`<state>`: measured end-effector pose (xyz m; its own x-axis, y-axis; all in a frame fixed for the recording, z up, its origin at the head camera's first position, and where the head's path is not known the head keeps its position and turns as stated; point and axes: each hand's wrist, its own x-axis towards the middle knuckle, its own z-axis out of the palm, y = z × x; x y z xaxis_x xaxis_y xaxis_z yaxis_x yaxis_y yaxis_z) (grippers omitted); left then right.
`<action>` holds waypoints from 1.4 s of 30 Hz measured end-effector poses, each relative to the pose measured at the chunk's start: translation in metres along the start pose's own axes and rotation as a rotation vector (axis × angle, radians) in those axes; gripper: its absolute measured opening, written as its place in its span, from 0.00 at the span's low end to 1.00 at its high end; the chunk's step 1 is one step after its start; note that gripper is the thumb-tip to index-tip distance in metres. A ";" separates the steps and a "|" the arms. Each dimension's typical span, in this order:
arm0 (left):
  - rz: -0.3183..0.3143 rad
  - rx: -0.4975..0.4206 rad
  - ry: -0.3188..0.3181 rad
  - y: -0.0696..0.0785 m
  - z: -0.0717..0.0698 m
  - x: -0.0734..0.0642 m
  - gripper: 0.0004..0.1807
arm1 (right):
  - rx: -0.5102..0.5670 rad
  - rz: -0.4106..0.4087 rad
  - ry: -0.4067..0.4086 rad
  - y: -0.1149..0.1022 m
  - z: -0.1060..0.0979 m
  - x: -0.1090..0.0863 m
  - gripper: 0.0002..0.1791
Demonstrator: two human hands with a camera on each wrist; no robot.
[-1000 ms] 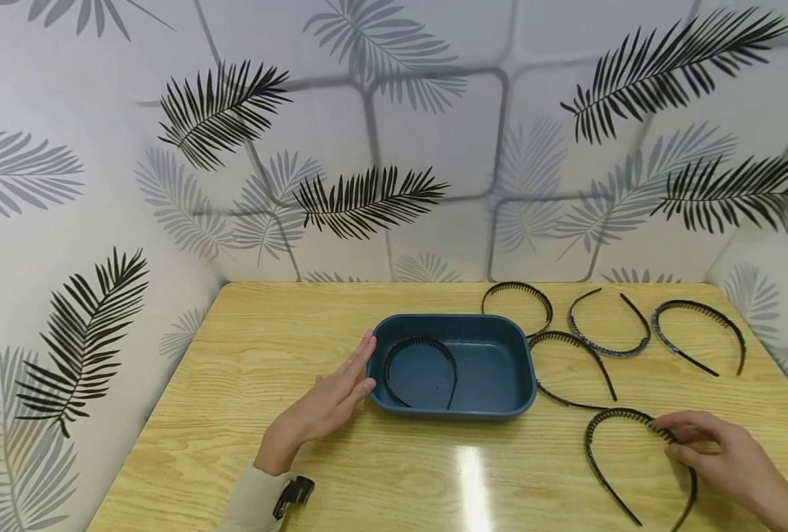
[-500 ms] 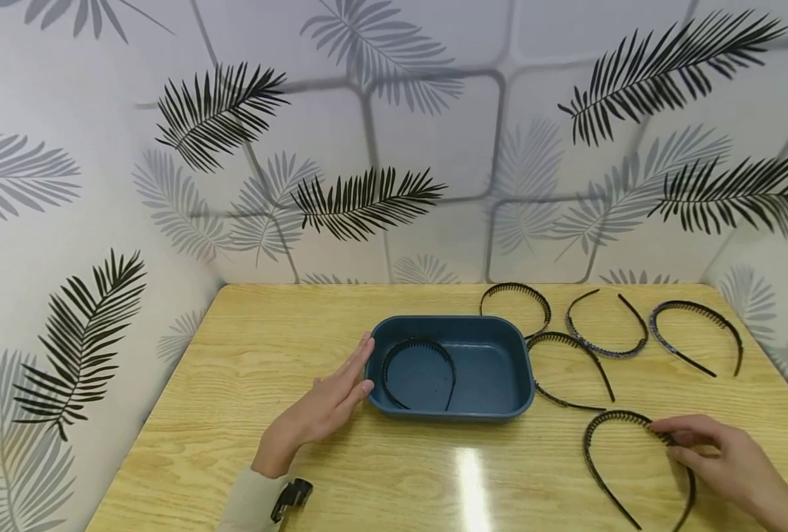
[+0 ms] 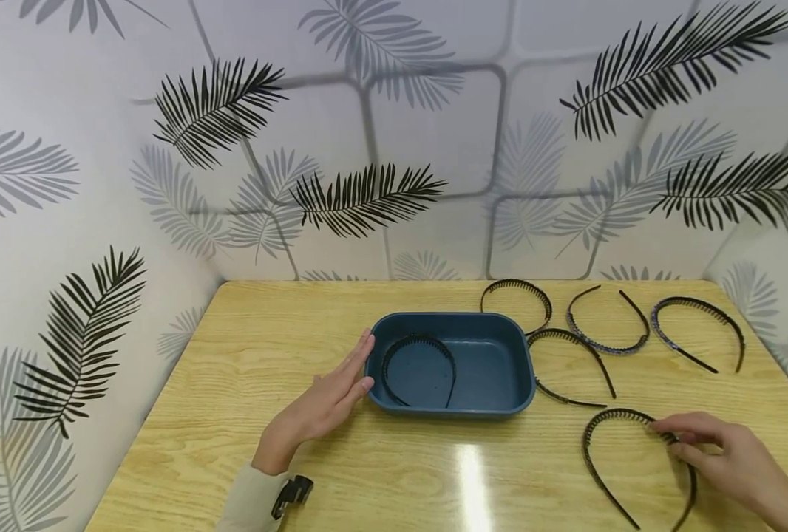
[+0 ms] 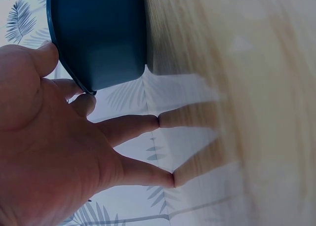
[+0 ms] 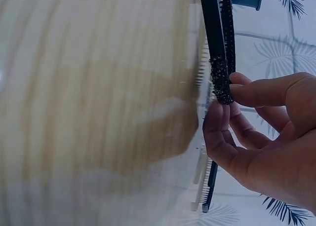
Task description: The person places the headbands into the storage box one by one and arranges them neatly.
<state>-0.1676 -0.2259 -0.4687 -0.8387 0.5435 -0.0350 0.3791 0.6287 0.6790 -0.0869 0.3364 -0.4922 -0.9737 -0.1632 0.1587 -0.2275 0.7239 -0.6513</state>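
Observation:
My left hand (image 3: 324, 406) lies against the left end of a dark blue plastic bin (image 3: 494, 377), fingers fairly straight. In the left wrist view, the thumb is at the bin's rim (image 4: 52, 31) and two fingertips touch the table. Inside the bin, on its left side, is a black toothed headband (image 3: 427, 339). At the front right, my right hand (image 3: 727, 454) pinches another black toothed headband (image 3: 623, 411) between thumb and fingers. The right wrist view shows sparkly dark beading on this headband (image 5: 220, 80) where the fingers grip it.
Several more headbands lie right of the bin: one behind its back corner (image 3: 520, 283), one beside its right end (image 3: 570, 335), and two with bluish trim, one in the middle (image 3: 610, 349) and one farther right (image 3: 693, 301). A patterned wall (image 3: 434, 236) borders the wooden table (image 3: 254, 318).

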 end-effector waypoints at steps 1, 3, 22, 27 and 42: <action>0.001 -0.001 0.001 0.000 0.000 0.000 0.36 | 0.014 -0.014 0.002 0.000 -0.001 0.001 0.18; 0.002 -0.005 0.000 0.001 -0.001 0.000 0.36 | 0.052 -0.034 -0.005 0.000 -0.004 0.002 0.19; 0.000 -0.001 -0.002 0.000 -0.001 0.000 0.37 | 0.283 0.140 -0.112 -0.008 -0.022 0.010 0.17; 0.002 -0.005 0.002 -0.001 -0.001 0.000 0.37 | 0.350 0.112 -0.077 -0.009 -0.022 0.013 0.17; 0.008 -0.006 0.005 -0.002 0.001 0.001 0.37 | 0.358 0.140 -0.036 -0.024 -0.023 0.031 0.19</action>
<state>-0.1686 -0.2262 -0.4703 -0.8376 0.5457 -0.0257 0.3838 0.6212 0.6833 -0.1118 0.3296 -0.4545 -0.9938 -0.1075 0.0275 -0.0744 0.4624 -0.8836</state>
